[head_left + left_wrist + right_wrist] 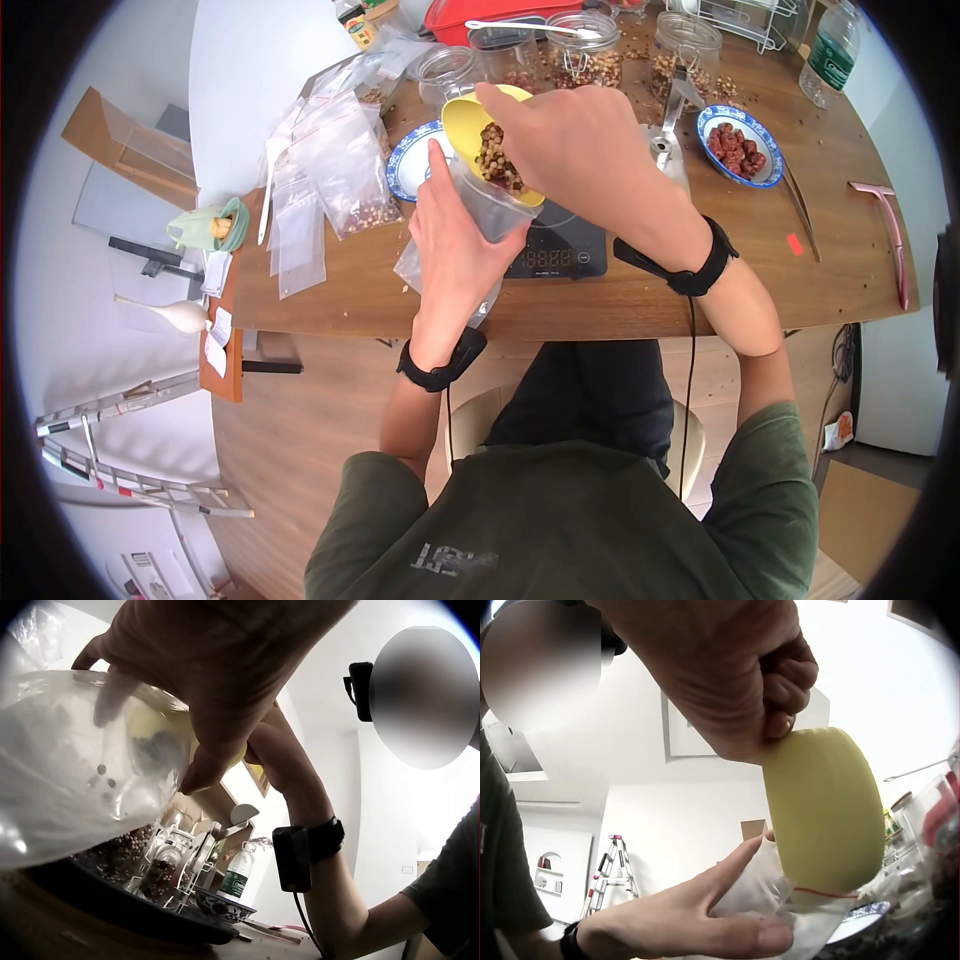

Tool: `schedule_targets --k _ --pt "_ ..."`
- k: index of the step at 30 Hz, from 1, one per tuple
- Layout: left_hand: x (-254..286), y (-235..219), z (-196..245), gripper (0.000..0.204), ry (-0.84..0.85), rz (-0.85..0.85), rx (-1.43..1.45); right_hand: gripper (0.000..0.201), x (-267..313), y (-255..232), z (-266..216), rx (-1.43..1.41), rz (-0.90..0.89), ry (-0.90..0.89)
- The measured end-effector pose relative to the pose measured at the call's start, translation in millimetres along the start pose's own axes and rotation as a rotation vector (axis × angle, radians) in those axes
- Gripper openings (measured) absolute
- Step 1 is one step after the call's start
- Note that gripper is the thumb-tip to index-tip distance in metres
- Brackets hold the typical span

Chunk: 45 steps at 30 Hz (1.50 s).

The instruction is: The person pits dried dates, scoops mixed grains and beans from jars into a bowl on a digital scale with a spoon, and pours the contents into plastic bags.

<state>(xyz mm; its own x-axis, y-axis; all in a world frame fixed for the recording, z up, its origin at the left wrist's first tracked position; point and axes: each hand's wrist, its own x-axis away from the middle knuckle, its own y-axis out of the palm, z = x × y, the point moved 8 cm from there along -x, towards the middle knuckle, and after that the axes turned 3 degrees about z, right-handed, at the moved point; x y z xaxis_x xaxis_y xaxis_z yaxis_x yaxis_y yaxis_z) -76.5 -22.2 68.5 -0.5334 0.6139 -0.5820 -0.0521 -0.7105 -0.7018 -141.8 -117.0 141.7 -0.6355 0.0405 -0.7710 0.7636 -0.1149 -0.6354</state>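
Note:
My left hand [455, 235] holds a clear zip bag [60, 765] by its mouth, thumb and fingers spread along the rim. My right hand [590, 140] grips a yellow scoop [825, 810], tipped over with its lip inside the bag's opening. Brown and pale round kernels [497, 160] lie along the scoop's lower side. A few dark kernels [111, 783] show through the bag in the left wrist view. Under the hands stands a black digital scale [560, 262], partly covered. A blue-rimmed white bowl [402, 165] sits behind the bag, half hidden.
Several plastic bags [340, 160] and a white spoon [270, 180] lie at left. Glass jars [585, 65] with kernels line the back by a red container [470, 18]. At right are a bowl of dark red dried fruit [735, 150], tweezers [803, 215] and a bottle [832, 55].

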Motion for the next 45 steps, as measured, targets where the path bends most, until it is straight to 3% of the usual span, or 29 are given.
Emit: schedule_targets --k 10,13,16,24,27,33,38,41,42,44,45 --pt "9 -15 -6 0.109 -0.118 0.173 -0.002 0.053 1 -12 -21 -0.065 0.152 -0.191" --pt "13 -13 -15 0.108 -0.228 0.104 0.150 0.059 4 -14 -25 -0.115 0.262 -0.246" --pt "15 -22 -11 0.111 -0.148 0.188 0.068 0.062 8 -22 -30 -0.122 0.339 -0.318" --pt "25 -32 -15 0.112 -0.180 0.169 0.107 0.058 11 -34 -42 -0.151 0.384 -0.397" --pt "26 -35 -16 0.111 -0.173 0.178 0.110 0.055 10 -29 -34 -0.229 0.444 -0.345" --pt "24 -57 -36 0.106 -0.250 0.257 0.270 0.038 -2 -29 12 -0.447 0.422 0.047" --pt "10 -106 -72 0.105 -0.291 0.440 0.133 0.024 -9 -32 40 -0.377 0.401 0.107" --pt "-12 -126 -98 0.101 -0.215 0.523 0.010 0.020 -10 -11 56 -0.272 0.195 0.182" --pt "-21 -129 -106 0.101 -0.212 0.525 0.009 0.020 -9 -9 61 -0.271 0.198 0.181" --pt "-37 -136 -117 0.106 -0.207 0.574 -0.040 0.025 -6 16 69 -0.219 0.011 0.203" --pt "-43 -135 -124 0.109 -0.234 0.573 -0.044 0.025 -5 20 70 -0.216 0.012 0.204"
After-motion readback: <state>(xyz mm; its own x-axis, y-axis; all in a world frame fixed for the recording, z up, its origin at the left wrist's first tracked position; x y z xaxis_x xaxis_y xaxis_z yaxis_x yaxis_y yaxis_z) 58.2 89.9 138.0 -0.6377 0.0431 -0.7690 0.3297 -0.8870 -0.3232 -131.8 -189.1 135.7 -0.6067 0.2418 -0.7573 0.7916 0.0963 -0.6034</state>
